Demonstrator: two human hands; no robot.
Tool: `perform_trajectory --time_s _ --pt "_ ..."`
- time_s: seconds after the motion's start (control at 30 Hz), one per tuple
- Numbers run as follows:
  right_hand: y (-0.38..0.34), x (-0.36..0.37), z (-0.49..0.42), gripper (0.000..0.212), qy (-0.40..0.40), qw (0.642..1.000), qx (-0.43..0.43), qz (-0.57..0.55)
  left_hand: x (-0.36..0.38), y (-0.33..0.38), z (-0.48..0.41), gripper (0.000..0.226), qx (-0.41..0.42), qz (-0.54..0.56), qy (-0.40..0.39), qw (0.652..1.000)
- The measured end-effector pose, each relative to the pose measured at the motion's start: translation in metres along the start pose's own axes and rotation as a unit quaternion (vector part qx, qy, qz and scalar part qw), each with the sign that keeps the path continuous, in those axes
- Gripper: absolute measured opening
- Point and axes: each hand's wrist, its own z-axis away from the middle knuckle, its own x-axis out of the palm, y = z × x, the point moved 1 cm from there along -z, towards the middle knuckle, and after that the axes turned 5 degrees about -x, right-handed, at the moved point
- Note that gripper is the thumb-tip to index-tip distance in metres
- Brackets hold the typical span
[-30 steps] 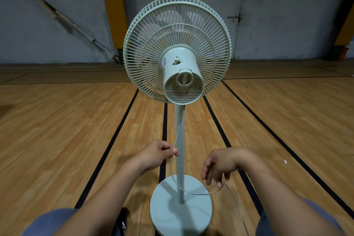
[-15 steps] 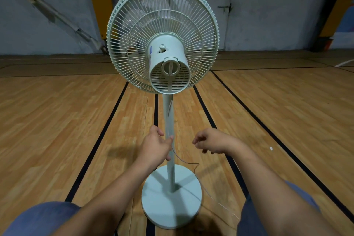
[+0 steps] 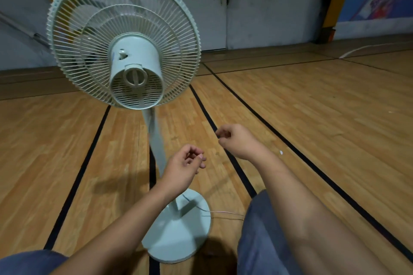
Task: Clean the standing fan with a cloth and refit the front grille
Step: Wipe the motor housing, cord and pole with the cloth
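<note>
item: standing fan, upright on floor ahead of me, rear side facing, no cloth visible, cleaning apparently unstarted; left grip and right grip loosely curled, holding nothing i can make out.

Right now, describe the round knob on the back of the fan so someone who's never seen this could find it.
Start at the pale green standing fan on the wooden floor. At the middle of its wire cage sits a drum-shaped motor housing. The knob is the round dial with a raised bar, just above the slotted vents, unlike the small pin higher up.
</note>
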Motion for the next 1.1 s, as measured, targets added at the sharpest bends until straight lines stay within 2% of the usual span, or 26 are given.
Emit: perform_trajectory --time_s 0.2,0.5,0.8,1.1 --pt "0.052 -0.04 0.026 0.03 0.064 0.996 0.043 -0.035 0.052 -0.003 -0.025 0.007 -0.042 0.031 -0.042 0.998" --pt "0.173 -0.045 0.075 0.032 0.074 0.984 0.14 -0.078 0.141 -0.047 -0.047 0.007 -0.115 0.014 -0.12 0.986" --pt "0.288 0.003 0.115 0.028 0.041 0.958 0.257 -0.12 0.216 -0.122 -0.062 0.008 -0.198 -0.04 -0.192 0.96" --pt "0.375 0.053 0.155 0.034 -0.014 0.931 0.348 -0.107 0.282 -0.226 -0.056 0.007 -0.317 -0.041 -0.279 0.905"
